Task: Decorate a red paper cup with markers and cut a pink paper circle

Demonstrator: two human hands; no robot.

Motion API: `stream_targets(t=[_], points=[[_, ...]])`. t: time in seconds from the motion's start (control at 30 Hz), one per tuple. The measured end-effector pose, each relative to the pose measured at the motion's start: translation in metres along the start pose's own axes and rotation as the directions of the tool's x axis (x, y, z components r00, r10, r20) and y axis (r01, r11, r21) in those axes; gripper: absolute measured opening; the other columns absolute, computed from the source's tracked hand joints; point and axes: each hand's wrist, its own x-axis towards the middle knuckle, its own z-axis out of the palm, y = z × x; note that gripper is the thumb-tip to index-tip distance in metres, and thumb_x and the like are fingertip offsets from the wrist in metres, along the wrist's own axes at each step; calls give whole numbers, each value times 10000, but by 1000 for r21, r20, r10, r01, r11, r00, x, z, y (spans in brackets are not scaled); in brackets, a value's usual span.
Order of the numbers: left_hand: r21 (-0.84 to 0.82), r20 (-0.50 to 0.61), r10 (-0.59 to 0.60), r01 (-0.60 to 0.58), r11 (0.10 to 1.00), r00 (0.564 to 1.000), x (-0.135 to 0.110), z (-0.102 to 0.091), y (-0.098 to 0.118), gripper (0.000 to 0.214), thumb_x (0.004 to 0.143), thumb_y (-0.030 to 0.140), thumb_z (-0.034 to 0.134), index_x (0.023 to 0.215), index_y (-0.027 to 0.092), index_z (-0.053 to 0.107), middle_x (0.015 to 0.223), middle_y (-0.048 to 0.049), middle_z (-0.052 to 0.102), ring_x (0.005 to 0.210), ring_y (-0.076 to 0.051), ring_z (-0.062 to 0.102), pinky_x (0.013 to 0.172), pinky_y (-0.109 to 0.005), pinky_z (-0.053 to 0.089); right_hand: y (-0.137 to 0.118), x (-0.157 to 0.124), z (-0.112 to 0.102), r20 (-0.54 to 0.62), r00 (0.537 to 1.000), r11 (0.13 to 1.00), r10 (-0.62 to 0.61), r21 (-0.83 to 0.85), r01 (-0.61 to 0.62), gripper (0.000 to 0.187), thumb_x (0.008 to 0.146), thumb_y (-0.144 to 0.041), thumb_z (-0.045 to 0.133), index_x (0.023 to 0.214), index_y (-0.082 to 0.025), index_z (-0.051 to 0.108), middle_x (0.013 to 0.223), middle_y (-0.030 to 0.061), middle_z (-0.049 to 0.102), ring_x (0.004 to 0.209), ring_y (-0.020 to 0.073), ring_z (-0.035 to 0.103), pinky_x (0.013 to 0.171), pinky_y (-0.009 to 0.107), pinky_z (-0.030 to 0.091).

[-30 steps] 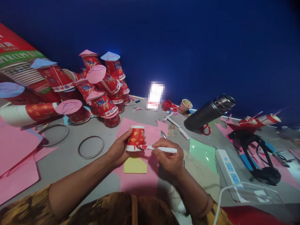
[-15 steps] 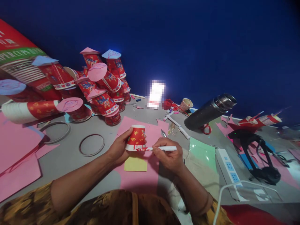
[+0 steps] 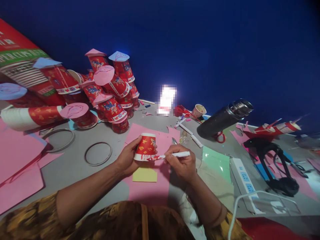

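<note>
Cup was held between the two hands, narrow end up, over pink paper on the table. From my remote seat, the nearest things I made out were the sleeves, cropped by the bottom edge, and a cable running out of view beside a red shape that I could not identify. Beyond them, the left hand grasped the cup; I saw its thumb, but most of its fingers were hidden behind the cup. My view showed the right hand pinching a marker and covering part of its barrel. The marker's red front end was at the cup's streaked white band, yet I could not tell whether the tip touched. Yellow paper lay on the pink, just below the cup in view. A ring lay to the left. Farther off stood a flask, and stacked cups overlapped too much for me to count. A bright shape was pixelated past reading, and the pack was cut off at the left edge.
</note>
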Motion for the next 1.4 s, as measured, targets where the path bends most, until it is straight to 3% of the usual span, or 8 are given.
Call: stream_targets(t=[0.73, 0.97, 1.13, 1.3, 1.4], points=[[-21, 31, 1, 0, 1000, 1000, -2, 0, -1, 417, 1074, 362, 499, 1098, 37, 759, 878, -202, 816, 763, -268, 792, 739, -399, 675, 5, -2, 2, -6, 999, 997, 53, 51, -53, 139, 972, -253, 688, 840, -221, 715, 678, -7, 722, 591, 148, 651, 605, 281, 497], [-14, 52, -3, 3, 1000, 999, 0, -4, -1, 425, 1068, 377, 502, 1090, 34, 752, 917, -220, 812, 772, -274, 785, 749, -402, 667, 3, -3, 1, 10, 1000, 1000, 26, -3, -26, 179, 972, -247, 671, 798, -222, 703, 688, 3, 713, 604, 159, 647, 631, 301, 506], [-11, 50, -11, 11, 1000, 999, -1, -3, 0, 407, 1066, 378, 512, 1091, 53, 755, 885, -199, 813, 772, -273, 785, 725, -404, 668, 2, -4, 2, -42, 999, 1000, -20, -17, 19, 95, 966, -255, 703, 887, -224, 745, 742, 20, 737, 631, 171, 663, 629, 303, 514], [12, 32, -14, 14, 1000, 999, 0, -5, -3, 411, 1051, 386, 557, 1145, 35, 748, 916, -209, 819, 786, -288, 797, 754, -413, 669, -4, -2, 4, 26, 1000, 1000, -1, -24, 2, 146, 963, -274, 688, 833, -221, 729, 704, 22, 729, 573, 163, 642, 572, 290, 504], [20, 48, 1, -2, 1000, 999, 2, -7, -5, 406, 1053, 380, 556, 1153, 35, 744, 920, -209, 819, 787, -291, 800, 744, -413, 670, -7, -1, 3, 8, 999, 997, -32, -73, 32, 145, 957, -284, 691, 832, -225, 736, 720, 25, 741, 598, 165, 661, 589, 288, 522]])
